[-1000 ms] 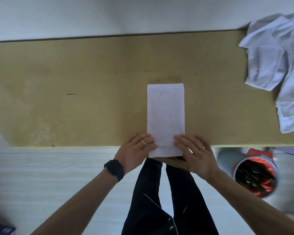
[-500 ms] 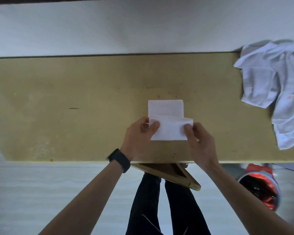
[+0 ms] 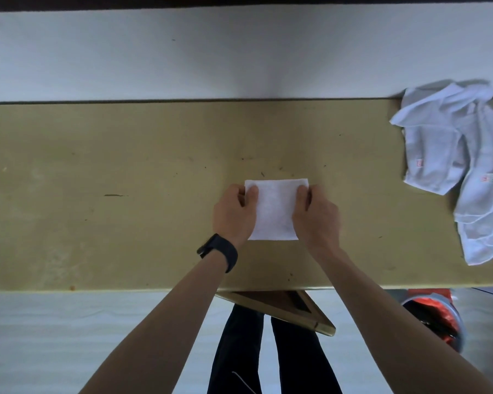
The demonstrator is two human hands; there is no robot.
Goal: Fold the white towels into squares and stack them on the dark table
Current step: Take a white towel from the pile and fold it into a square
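One folded towel [image 3: 275,210] lies between my left hand [image 3: 235,213] and right hand [image 3: 315,216], both pinching its far corners on the yellowish table [image 3: 125,194]. To my right, one heap of unfolded towels [image 3: 461,163]; white wall beyond.

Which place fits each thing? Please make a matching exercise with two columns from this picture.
Things:
1. folded towel
2. pile of unfolded towels
3. black watch
4. red-lined bin

Places:
A. on the floor, below the table's near edge
B. between the left hand and the right hand
C. at the table's right end
D. on the left wrist

Pairs: 1-B, 2-C, 3-D, 4-A
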